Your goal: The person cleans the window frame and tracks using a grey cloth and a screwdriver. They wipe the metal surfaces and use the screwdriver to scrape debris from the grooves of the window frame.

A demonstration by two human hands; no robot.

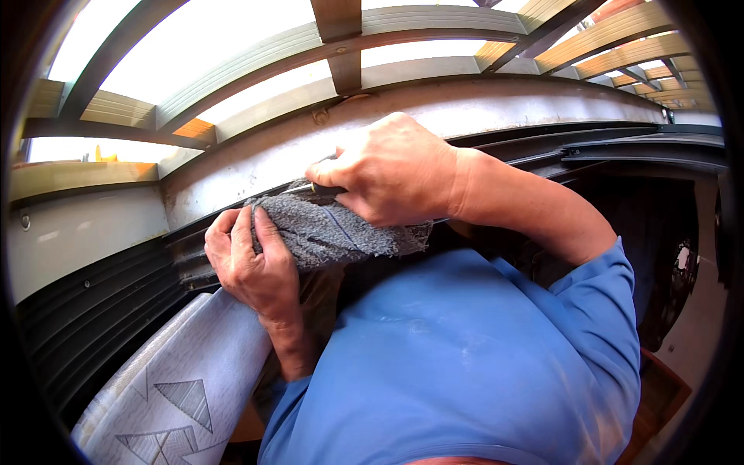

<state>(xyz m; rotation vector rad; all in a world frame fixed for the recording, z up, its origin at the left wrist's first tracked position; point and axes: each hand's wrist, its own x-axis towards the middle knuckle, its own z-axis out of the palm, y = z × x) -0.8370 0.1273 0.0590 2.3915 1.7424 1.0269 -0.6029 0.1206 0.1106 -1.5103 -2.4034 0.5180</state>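
Observation:
A grey terry cloth [325,229] lies bunched over the dark metal window track [197,261]. My left hand [253,256] pinches the cloth's left end between thumb and fingers. Above the cloth, my right hand [389,174] is closed around the dark handle of a screwdriver-like tool [328,190], whose thin metal shaft points left toward the cloth's upper edge. The tip is hidden by the cloth. The lower side of my right hand touches the cloth.
Beyond the track are a pale sill [256,163] and a metal window grille [256,61]. A patterned padded cushion or mattress [180,378] stands at lower left, near dark ribbed frame rails [110,314]. Dark sliding-frame rails [645,152] run along the right.

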